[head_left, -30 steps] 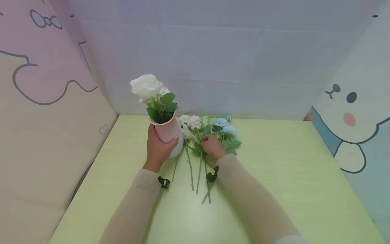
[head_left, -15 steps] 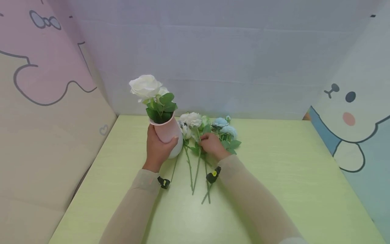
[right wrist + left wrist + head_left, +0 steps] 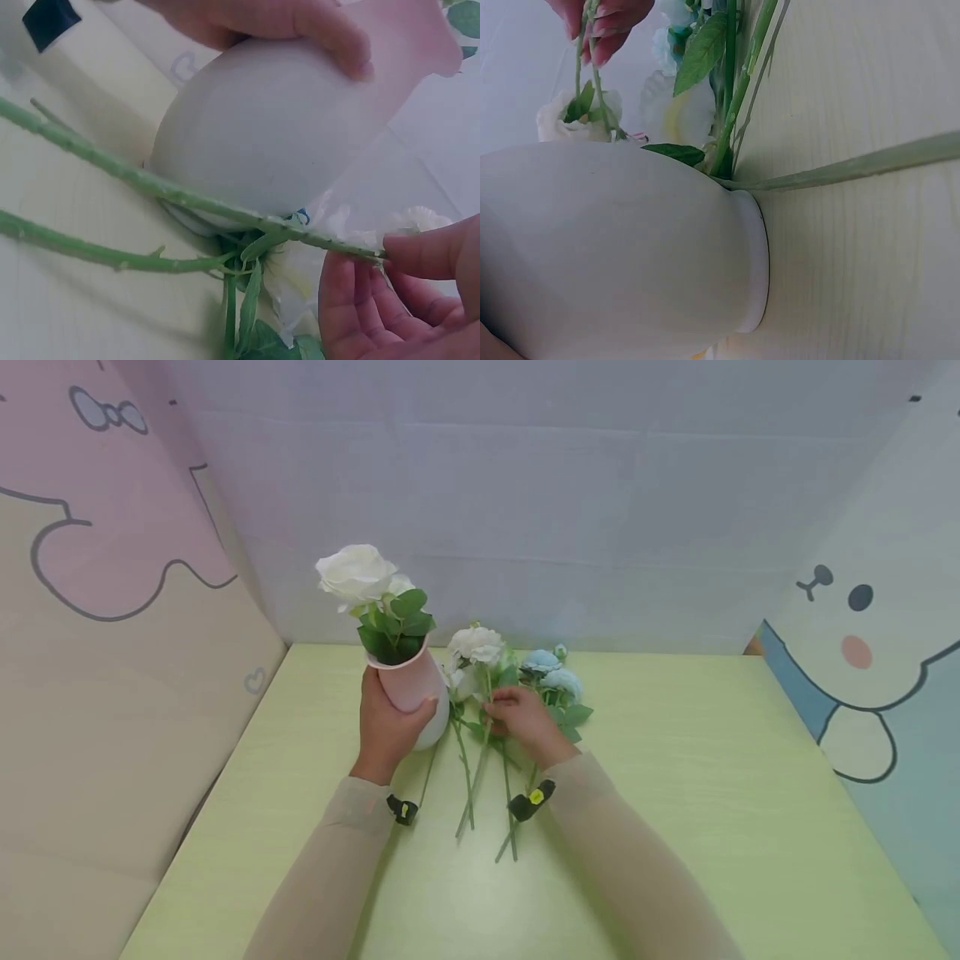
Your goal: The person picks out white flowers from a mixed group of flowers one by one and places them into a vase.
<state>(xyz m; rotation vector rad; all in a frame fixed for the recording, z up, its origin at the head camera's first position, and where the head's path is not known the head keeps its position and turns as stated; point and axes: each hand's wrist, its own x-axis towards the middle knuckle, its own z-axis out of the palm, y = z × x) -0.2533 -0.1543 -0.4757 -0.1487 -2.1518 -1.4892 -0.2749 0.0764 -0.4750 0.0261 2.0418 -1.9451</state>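
My left hand grips the pink-and-white vase round its side, thumb across the front. Out of the vase's mouth rise white roses with green leaves. To its right, my right hand pinches the green stem of a white flower between thumb and fingers, just below the bloom. That stem slants down toward the front left in the head view. In the left wrist view the vase's foot is close by the table, with right-hand fingertips on the stem above.
Blue flowers with leaves lie right of the right hand. Several more stems stretch toward the front of the yellow-green table. A pale cloth wall stands behind, with printed cartoon panels at the sides.
My right hand has raised the white flower a little, and its stem's lower end has swung left across another stem. My left hand and the vase have stayed nearly still.
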